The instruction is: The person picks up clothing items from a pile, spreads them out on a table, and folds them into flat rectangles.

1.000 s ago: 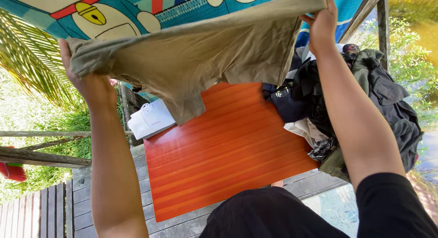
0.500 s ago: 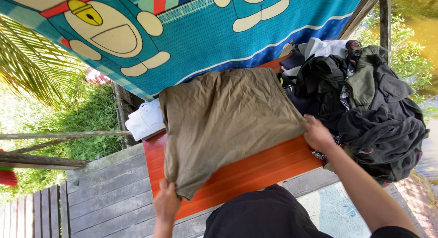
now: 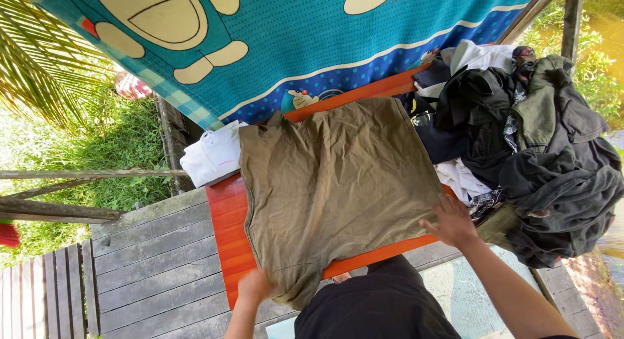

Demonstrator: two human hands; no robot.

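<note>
On the orange table, olive shirt lies collar away

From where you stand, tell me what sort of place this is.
Probably an outdoor wooden deck used for sorting laundry. Grey deck planks border grass, a blue cartoon blanket hangs behind, and both hands spread an olive shirt on an orange table beside a heap of clothes.

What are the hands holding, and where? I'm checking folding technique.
Both hands rest on the olive T-shirt: left hand at its near left corner, right hand at its near right corner.
</note>
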